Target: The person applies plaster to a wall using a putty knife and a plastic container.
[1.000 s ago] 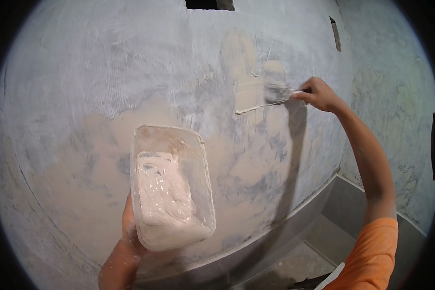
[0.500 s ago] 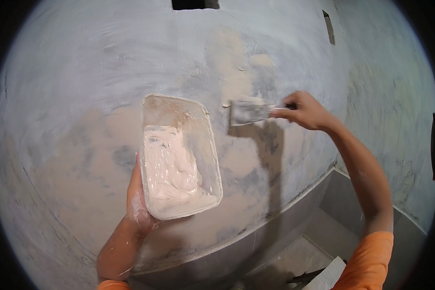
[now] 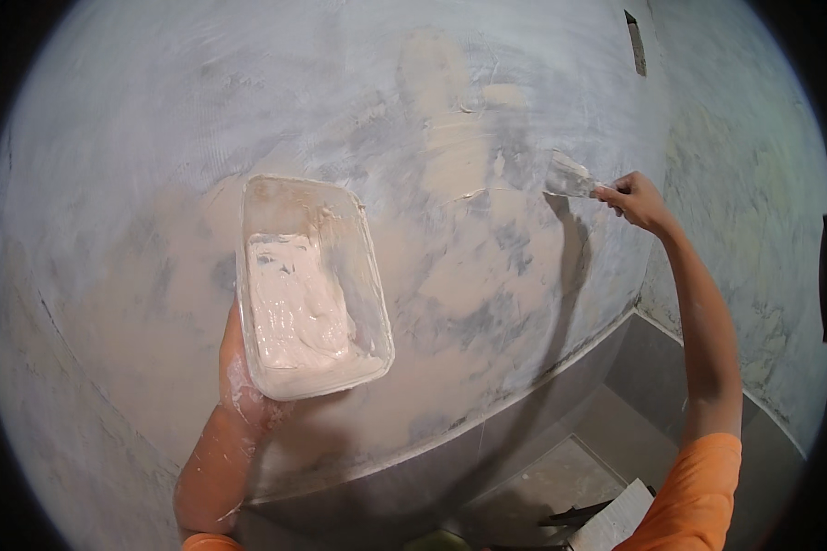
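My left hand [image 3: 244, 372] grips a clear plastic tub [image 3: 373, 303] from beneath and its left side, tilted so the inside shows. Pale pinkish filler paste [image 3: 294, 308] lies thick over its bottom and smears its walls. At the right, my right hand [image 3: 640, 201] is closed round the handle of a putty knife [image 3: 572, 174], whose wide blade is coated with paste. The blade is at the grey wall [image 3: 322, 110]; whether it touches cannot be told. To the left of the blade is a patch of beige filler [image 3: 455, 156] on the wall.
A second wall [image 3: 735, 202] meets this one at a corner on the right, with a small rectangular hole [image 3: 635, 43] near it. Grey tiles [image 3: 616, 404] run along the bottom. A pale board [image 3: 613, 519] lies low at the right, beside dark pieces.
The putty knife in my right hand has moved right and slightly up, away from the beige patch. The tub in my left hand has shifted a little left. The view has moved slightly.
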`<state>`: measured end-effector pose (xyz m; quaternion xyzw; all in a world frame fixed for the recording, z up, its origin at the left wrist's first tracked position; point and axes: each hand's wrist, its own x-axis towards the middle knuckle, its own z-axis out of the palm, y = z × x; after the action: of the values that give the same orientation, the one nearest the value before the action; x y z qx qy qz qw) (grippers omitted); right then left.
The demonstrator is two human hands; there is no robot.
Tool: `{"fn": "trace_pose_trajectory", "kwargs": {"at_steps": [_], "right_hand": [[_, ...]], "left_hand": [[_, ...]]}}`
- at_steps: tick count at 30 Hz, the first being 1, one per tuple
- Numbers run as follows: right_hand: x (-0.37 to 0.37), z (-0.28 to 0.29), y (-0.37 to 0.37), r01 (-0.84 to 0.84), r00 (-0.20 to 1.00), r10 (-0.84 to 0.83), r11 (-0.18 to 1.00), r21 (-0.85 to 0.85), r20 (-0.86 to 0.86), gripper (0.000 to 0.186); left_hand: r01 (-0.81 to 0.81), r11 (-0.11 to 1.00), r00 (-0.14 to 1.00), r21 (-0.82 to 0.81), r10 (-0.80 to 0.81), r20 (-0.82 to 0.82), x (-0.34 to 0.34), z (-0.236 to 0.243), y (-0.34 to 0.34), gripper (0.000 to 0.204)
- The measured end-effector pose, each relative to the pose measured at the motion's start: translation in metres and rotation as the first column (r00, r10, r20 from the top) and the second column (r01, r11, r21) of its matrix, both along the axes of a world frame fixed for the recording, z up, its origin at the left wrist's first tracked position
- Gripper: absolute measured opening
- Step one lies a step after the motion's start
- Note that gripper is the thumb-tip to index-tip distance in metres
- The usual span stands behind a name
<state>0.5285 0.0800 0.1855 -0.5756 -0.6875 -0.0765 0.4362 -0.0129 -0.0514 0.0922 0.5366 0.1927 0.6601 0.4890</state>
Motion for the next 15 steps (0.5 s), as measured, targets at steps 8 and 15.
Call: {"fn": "trace_pose_trajectory", "kwargs": {"at_steps": [8,15], "right_hand": [[-0.133,0.009,-0.039,-0.29,0.952,0.298,0.951,-0.11,0.064,0.05],[-0.133,0.007,0.032,-0.248,0.964,0.256,0.963,-0.1,0.068,0.053]], "left_hand": [[0.279,0.96,0.947,-0.035,-0.269,0.176,-0.005,0.002,-0.008,0.059],[0.264,0.944,0.907,-0.195,-0.175,0.383,-0.01,0.007,-0.014,0.053]]}}
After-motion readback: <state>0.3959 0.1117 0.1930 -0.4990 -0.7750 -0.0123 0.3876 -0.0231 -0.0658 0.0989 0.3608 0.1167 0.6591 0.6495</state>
